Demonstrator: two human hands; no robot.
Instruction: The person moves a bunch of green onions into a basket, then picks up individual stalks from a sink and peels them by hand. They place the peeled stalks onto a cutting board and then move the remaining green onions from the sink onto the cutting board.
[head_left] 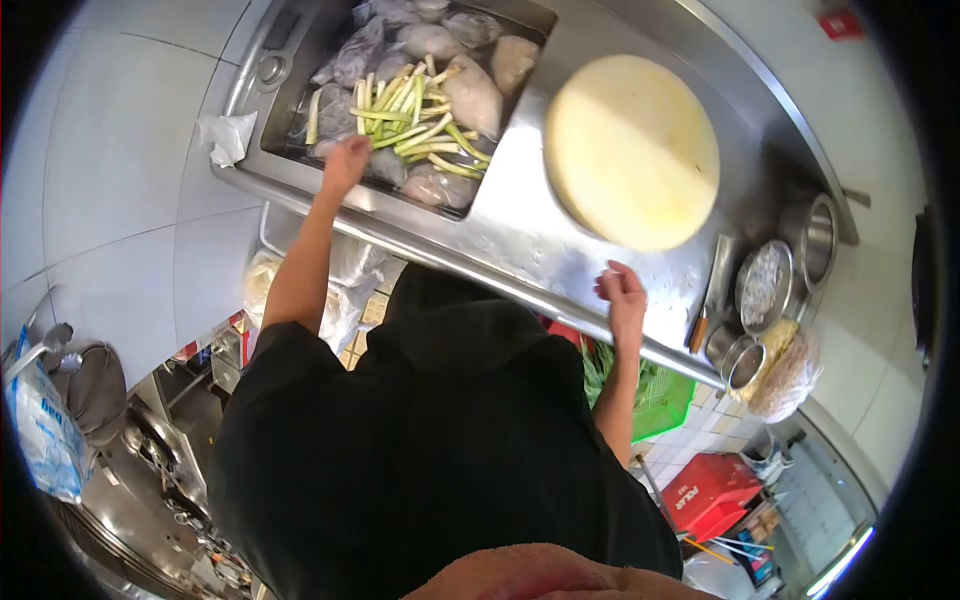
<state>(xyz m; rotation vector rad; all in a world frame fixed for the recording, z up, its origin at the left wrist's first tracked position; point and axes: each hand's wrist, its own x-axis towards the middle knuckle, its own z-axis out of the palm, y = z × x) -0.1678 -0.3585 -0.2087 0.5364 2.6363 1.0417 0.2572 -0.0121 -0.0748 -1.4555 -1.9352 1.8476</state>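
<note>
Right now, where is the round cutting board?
In the head view, the round cutting board lies on the steel counter, right of the sink, just beyond the right hand.

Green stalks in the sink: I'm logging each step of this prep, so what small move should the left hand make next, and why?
Probably close the left hand on a few of the green stalks. It sits at the near edge of the sink, right beside the loose pile lying on bagged food, and seems to hold nothing. The right hand rests on the counter edge near the bare round cutting board.
</note>
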